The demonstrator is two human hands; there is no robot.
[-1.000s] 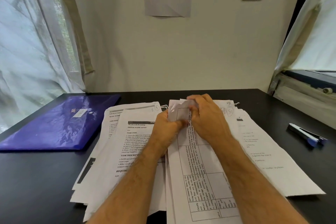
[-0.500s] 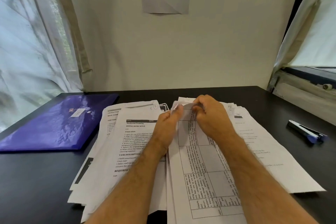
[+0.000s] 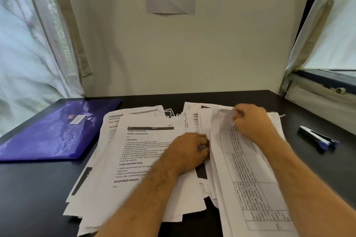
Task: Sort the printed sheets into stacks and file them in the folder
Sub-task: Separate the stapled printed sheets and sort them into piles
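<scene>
Under the right hand [image 3: 250, 121] lies the table sheet [image 3: 248, 179], and its fingers pinch the top corner of that sheet. Just left of that pinch, the left hand [image 3: 189, 151] rests with curled fingers on the paper pile; I cannot tell if it holds a sheet. The other printed sheets [image 3: 142, 152] lie mixed beside it. Far to the left sits the purple folder [image 3: 55, 131], closed. No neat stacks yet, so I think most of the job is left.
</scene>
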